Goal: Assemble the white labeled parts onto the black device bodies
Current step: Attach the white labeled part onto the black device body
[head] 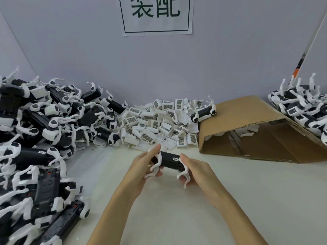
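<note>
A pale table [230,200] carries a big heap of black bodies [39,138] at left and a pile of white labeled parts [155,121] by the wall. Above the table's middle, the left hand [143,167] and right hand [196,170] each grip an end of one black body [170,162].

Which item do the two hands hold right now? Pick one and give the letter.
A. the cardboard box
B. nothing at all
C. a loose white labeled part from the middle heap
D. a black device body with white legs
D: the left hand and the right hand grip opposite ends of one black device body above the table, apart from the white labeled parts and the cardboard box.
</note>
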`<state>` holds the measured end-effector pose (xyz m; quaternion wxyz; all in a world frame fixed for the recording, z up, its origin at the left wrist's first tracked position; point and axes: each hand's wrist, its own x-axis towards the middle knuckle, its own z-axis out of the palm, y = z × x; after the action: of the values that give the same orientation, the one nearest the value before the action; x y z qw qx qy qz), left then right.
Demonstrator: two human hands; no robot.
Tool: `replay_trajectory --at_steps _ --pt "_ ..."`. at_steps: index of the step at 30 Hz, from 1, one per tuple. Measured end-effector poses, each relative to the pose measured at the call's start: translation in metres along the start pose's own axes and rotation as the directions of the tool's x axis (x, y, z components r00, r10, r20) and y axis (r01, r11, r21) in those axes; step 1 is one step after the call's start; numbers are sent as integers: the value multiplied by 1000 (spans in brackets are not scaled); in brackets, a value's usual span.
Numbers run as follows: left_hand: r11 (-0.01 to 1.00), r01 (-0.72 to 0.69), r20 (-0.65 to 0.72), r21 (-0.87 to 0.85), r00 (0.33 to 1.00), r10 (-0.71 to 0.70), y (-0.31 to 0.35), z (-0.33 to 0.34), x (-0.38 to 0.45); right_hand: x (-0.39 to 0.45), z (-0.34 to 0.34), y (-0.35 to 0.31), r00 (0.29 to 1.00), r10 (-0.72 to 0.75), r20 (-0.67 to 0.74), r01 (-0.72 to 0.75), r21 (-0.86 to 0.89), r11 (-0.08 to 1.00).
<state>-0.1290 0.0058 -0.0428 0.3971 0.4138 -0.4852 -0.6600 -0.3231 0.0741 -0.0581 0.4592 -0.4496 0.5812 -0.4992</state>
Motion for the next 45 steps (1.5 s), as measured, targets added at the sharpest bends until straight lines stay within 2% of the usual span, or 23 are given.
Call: replay_trajectory --at_steps 3,8,11,13,17,20,23,27,31,33,35,36,41,43,45 --pt "979 -196 2 60 980 197 1 0 -3 0 -3 2 981 -196 12 195 59 979" --pt "923 -342 -90 178 928 361 0 7 -6 -5 -2 5 917 -390 80 397 -137 907" --pt "831 -501 -202 241 812 548 -6 5 -4 -9 9 7 883 -457 105 469 -186 863" --pt "802 -550 -298 233 744 597 -6 -1 -2 -12 21 6 873 -475 113 488 -231 842" --pt "825 -564 -430 31 738 520 -5 -22 5 -17 37 8 884 -411 223 462 -272 844" --pt "848 -522 -482 -90 768 421 -4 -37 8 -11 38 12 907 -373 193 416 -287 863" --pt "840 -515 -542 -171 761 356 -2 -44 11 7 40 13 921 -347 175 389 -374 842" --pt "868 -456 -673 -199 707 217 1 -41 11 45 53 4 912 -304 276 411 -608 679" --pt "866 -477 -765 -151 611 203 -1 -46 11 73 71 0 873 -253 417 485 -686 543" --pt "857 -485 -778 -173 601 183 0 -48 10 79 77 2 853 -298 429 522 -707 477" --pt "854 -484 -772 -192 612 173 -1 -47 11 79 80 7 846 -375 379 522 -731 440" --pt "856 -481 -765 -190 618 178 -2 -46 11 78 79 9 849 -402 343 510 -732 452" --pt "877 -432 -740 -209 656 147 -2 -43 13 59 55 7 910 -376 174 397 -626 671" --pt "896 -389 -718 -215 684 125 -3 -38 14 45 45 4 922 -382 56 363 -466 807" --pt "906 -357 -680 -227 724 115 -4 -29 13 33 37 3 928 -368 -64 329 -324 887"
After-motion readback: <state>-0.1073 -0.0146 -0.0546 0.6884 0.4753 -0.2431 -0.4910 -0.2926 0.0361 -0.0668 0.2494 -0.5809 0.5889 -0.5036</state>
